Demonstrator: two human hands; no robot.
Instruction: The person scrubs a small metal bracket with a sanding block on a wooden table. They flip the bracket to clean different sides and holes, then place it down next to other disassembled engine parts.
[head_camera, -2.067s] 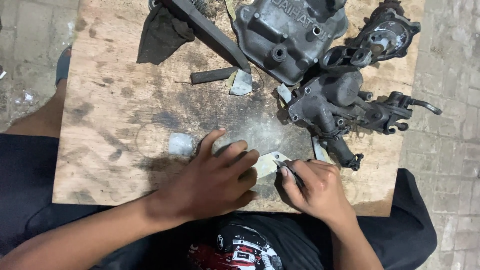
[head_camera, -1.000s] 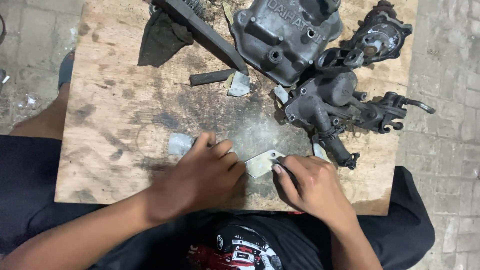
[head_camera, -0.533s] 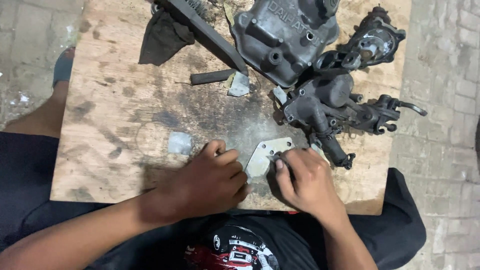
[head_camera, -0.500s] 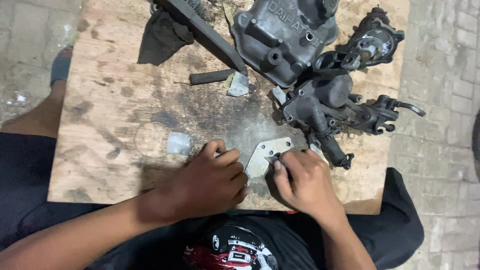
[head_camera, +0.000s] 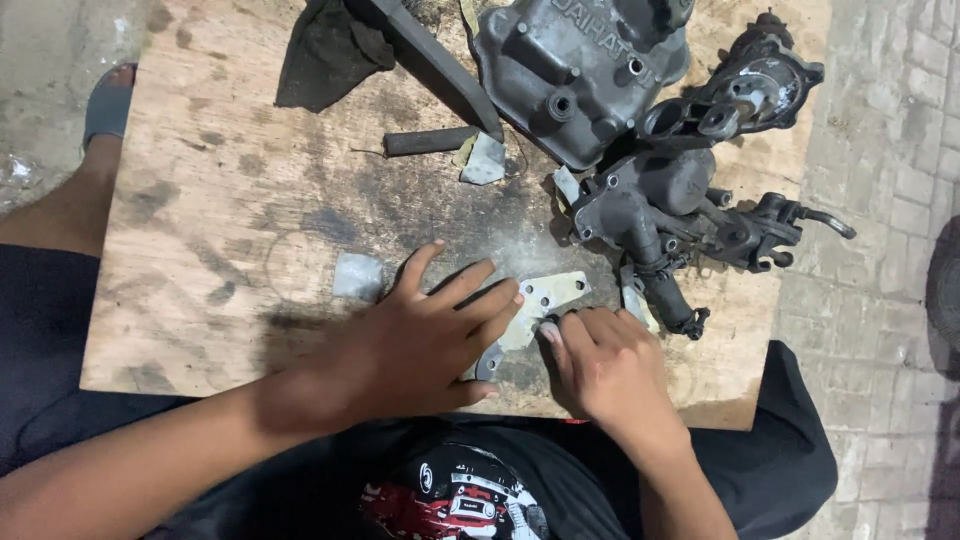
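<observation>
The wooden surface (head_camera: 230, 190) rests across my lap, stained dark toward its middle. Taking the pale gasket sheet (head_camera: 540, 300) near its front edge as my landmark: far beyond it, at the surface's back edge, lies the big grey engine cover (head_camera: 575, 65). Between that cover and the sheet sits the dark pump housing (head_camera: 660, 215) with its hose stub, just past the sheet's far right corner. Beyond the sheet to the left lies a black rag (head_camera: 325, 55).

My left hand (head_camera: 420, 335) lies flat with fingers spread, pressing down the sheet's left part. My right hand (head_camera: 600, 365) touches the sheet's near right edge, fingers curled tight around a small dark tool that is mostly hidden. A small pale scrap (head_camera: 357, 275) lies left of the sheet, just beside my left hand.
</observation>
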